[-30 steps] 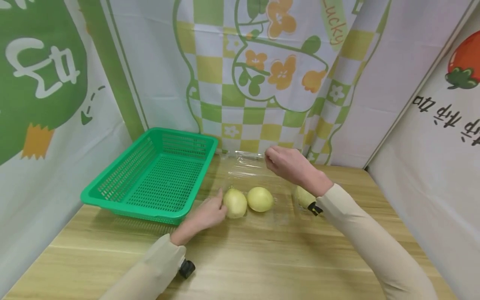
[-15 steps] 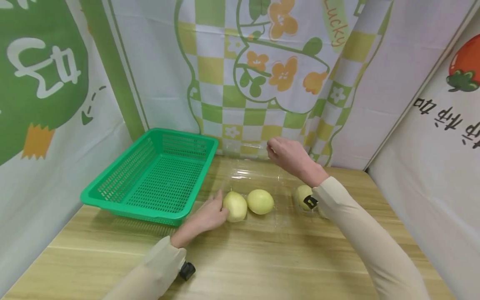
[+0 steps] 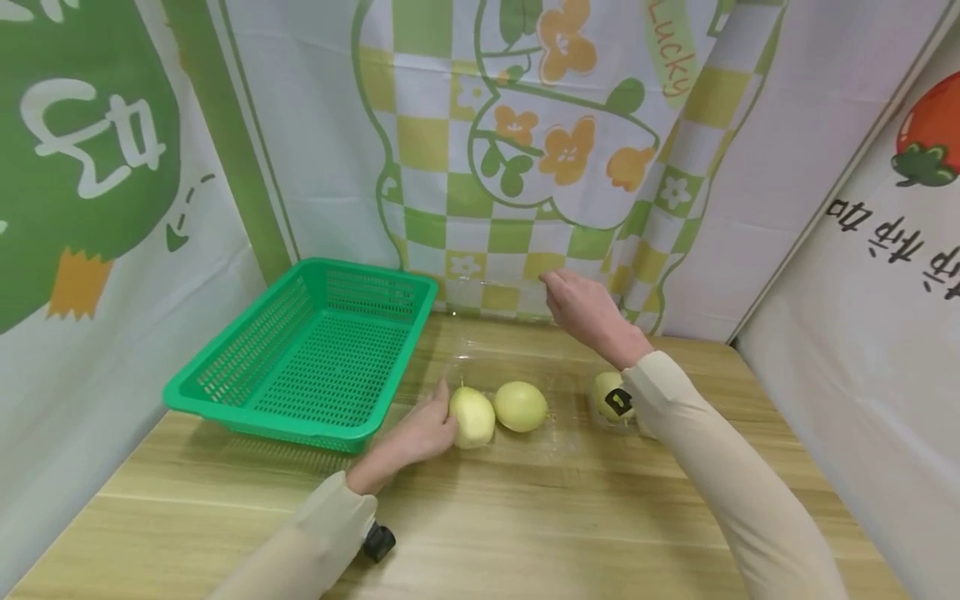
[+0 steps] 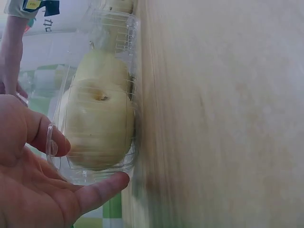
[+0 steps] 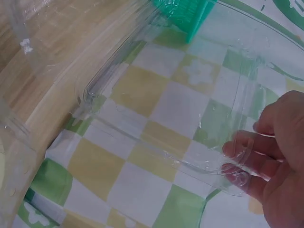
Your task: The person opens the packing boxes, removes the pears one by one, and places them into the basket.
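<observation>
A clear plastic clamshell container (image 3: pixel 558 429) lies on the table with its lid (image 5: pixel 156 104) raised at the back. Inside are two pale yellow-green pears, the left pear (image 3: pixel 472 421) with its stem up and the right pear (image 3: pixel 521 407) beside it. My left hand (image 3: pixel 420 429) grips the container's left end; in the left wrist view its thumb (image 4: pixel 57 145) is over the rim and a finger lies below. My right hand (image 3: pixel 588 312) pinches the lid's edge, with fingertips on the clear plastic in the right wrist view.
To the left stands a green perforated plastic basket (image 3: pixel 337 358) with nothing in it. Another pale fruit (image 3: pixel 606 396), with clear plastic around it, is partly hidden by my right wrist and its black camera. A printed curtain (image 3: pixel 510 242) hangs behind the table (image 3: pixel 525 517).
My right hand has risen slightly, and the lid's edge has come up with it to stand more upright. My left hand has stayed at the container's left end.
</observation>
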Motion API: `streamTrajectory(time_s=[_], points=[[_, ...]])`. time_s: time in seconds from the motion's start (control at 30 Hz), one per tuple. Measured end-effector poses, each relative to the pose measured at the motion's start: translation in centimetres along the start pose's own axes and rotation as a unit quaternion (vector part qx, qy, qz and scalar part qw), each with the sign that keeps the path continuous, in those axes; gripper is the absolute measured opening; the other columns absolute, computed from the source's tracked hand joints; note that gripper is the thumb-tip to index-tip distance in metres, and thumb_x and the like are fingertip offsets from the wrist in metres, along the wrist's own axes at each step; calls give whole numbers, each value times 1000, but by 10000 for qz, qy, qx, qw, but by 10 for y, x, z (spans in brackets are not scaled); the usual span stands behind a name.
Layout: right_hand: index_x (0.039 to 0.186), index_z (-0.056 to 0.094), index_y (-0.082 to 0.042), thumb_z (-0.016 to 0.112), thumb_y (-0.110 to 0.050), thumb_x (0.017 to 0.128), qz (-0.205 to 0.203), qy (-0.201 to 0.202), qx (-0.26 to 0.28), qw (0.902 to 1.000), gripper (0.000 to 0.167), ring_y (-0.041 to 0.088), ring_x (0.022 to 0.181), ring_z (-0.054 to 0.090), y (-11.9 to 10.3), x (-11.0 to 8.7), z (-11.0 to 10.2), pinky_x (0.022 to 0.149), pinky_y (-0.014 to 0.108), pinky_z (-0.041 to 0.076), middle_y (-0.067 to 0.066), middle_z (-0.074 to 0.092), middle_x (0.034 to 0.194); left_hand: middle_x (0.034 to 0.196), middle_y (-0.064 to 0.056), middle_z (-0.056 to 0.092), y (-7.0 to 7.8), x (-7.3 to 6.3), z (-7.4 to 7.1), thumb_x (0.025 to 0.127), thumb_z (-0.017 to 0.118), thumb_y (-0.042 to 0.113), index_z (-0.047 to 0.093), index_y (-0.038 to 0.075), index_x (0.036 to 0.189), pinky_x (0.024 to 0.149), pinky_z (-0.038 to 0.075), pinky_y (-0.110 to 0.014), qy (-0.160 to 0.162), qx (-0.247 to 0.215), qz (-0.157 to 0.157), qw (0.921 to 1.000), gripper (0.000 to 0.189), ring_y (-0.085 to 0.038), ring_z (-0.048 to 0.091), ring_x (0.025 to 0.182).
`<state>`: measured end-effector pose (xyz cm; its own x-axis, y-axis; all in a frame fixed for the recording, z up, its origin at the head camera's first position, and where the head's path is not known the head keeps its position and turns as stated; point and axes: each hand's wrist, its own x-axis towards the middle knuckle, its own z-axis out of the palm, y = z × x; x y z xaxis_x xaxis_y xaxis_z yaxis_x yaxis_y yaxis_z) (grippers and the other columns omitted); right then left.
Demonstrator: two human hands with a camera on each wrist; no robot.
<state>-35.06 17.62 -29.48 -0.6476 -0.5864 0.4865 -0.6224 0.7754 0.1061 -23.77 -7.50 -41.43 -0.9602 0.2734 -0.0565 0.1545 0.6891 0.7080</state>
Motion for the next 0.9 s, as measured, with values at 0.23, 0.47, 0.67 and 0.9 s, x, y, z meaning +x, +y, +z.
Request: streamTrajectory(time_s=[0.23, 0.47, 0.67, 0.9], points=[[132, 55, 3, 53, -3, 94, 67, -244, -109, 9996, 39, 38, 100, 66, 7, 0, 8, 83, 46, 59, 21, 69, 113, 159, -30, 17, 1, -4, -1, 97, 42, 14, 9, -14, 151, 124, 18, -50, -24, 85, 46, 10000, 70, -41, 19, 149], [143, 46, 1, 57, -9, 93, 346, -664, -187, 9970, 51, 43, 111, 60, 14, 3, 20, 94, 53, 53, 24, 64, 124, 158, -30, 20, 2, -9, -1, 96, 44, 16, 11, -14, 151, 123, 20, -50, 14, 181, 42, 9998, 71, -41, 22, 149], [148, 39, -2, 57, -13, 95, 604, -1057, -19, 9926, 57, 44, 126, 51, 21, 1, 36, 106, 57, 45, 25, 54, 138, 158, -29, 22, 3, -14, 0, 97, 44, 16, 12, -14, 151, 123, 21, -49, 34, 301, 117, 9995, 70, -41, 23, 148], [147, 40, -2, 55, -13, 96, 799, -1278, 262, 9882, 54, 45, 131, 46, 24, -4, 47, 109, 57, 43, 26, 51, 141, 157, -31, 23, 5, -17, 0, 94, 45, 14, 14, -16, 150, 123, 22, -49, 78, 354, 271, 9990, 70, -42, 25, 147]])
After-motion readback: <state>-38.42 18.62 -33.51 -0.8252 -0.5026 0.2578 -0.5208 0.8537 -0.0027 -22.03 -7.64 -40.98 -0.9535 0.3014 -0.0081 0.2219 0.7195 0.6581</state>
